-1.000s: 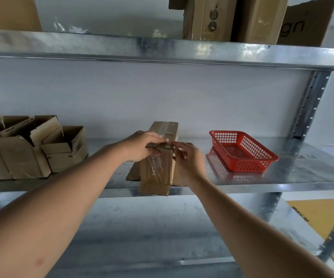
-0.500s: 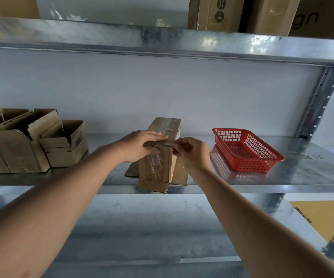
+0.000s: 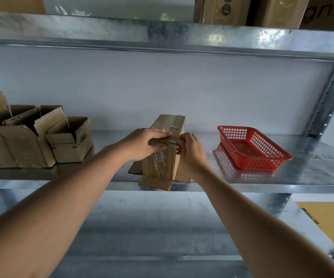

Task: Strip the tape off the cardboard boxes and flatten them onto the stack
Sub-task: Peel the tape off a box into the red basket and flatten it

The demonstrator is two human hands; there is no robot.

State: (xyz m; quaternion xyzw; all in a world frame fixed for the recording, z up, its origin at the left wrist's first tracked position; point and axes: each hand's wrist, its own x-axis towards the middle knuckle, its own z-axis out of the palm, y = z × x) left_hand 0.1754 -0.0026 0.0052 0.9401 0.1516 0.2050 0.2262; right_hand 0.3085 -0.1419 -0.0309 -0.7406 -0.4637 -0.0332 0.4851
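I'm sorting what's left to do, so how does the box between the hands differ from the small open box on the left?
The taped box stands tall and shut, tape across its top; the small open box sits low, top flaps open. The left hand and right hand grip the taped box; nothing touches the small one. Both are brown cardboard on one metal shelf.

Two bare forearms, sleeveless, no gloves.

A galvanised steel shelving unit fills the view: its shiny middle shelf point(image 3: 282, 177) reflects soft daylight, with an upper shelf point(image 3: 122, 33) above and a lower one point(image 3: 152, 227) beneath. Behind stands a plain white wall point(image 3: 162, 87); a perforated grey metal upright point(image 3: 328, 103) rises at right.
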